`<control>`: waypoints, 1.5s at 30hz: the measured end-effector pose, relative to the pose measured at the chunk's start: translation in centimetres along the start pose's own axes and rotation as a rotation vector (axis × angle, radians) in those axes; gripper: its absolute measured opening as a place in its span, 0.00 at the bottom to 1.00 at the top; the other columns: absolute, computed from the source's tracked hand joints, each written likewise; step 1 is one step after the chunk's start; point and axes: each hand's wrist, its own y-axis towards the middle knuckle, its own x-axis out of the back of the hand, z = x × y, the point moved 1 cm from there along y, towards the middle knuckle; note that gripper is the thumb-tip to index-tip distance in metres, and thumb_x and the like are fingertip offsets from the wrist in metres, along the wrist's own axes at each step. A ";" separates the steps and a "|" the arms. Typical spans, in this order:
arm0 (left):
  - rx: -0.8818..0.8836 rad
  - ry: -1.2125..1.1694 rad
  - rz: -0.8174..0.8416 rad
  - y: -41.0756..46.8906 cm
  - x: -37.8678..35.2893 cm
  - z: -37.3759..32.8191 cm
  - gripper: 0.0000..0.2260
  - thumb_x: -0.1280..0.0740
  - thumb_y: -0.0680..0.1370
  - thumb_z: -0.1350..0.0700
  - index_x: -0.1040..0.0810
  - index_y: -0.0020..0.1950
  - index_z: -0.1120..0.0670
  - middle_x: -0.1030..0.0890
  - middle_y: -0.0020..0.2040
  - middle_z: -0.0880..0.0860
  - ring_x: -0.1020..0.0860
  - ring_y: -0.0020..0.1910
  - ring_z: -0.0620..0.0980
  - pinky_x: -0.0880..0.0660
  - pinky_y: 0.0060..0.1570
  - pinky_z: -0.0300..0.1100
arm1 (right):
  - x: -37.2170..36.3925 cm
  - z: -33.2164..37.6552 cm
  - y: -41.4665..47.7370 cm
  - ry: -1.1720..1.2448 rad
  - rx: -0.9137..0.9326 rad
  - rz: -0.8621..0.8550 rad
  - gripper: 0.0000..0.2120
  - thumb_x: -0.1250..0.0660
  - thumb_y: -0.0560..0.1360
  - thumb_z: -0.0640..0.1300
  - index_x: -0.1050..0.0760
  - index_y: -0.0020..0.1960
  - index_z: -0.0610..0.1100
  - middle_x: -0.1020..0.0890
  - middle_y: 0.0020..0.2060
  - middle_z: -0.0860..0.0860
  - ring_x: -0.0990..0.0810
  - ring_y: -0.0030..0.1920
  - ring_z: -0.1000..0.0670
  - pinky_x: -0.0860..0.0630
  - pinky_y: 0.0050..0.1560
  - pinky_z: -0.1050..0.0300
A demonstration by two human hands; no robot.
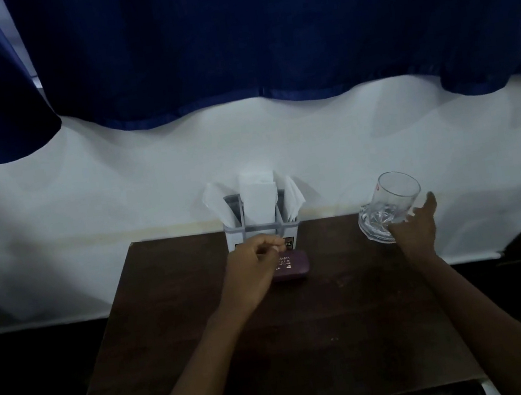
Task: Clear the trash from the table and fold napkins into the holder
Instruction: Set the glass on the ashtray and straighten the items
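Note:
A pale napkin holder (262, 230) stands at the far middle edge of the dark wooden table (273, 346), with white folded napkins (257, 197) upright in it. My left hand (254, 261) hovers just in front of the holder with fingers curled; whether it holds anything is unclear. My right hand (418, 225) holds a clear drinking glass (387, 206), tilted, at the table's far right corner, thumb raised beside it.
A purple case (290, 265) with printed lettering lies on the table under my left hand. A white wall runs behind the table, with a dark blue curtain (232, 50) hanging above. Dark floor lies on either side.

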 end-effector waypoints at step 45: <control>0.281 0.134 -0.128 3.7 3.1 4.5 0.20 0.42 0.76 0.63 0.30 0.68 0.57 0.24 0.65 0.56 0.26 0.64 0.55 0.31 0.63 0.46 | -4.8 -2.1 -3.0 0.383 -0.358 0.201 0.17 0.39 0.78 0.37 0.32 0.65 0.34 0.24 0.29 0.39 0.24 0.16 0.53 0.28 0.17 0.63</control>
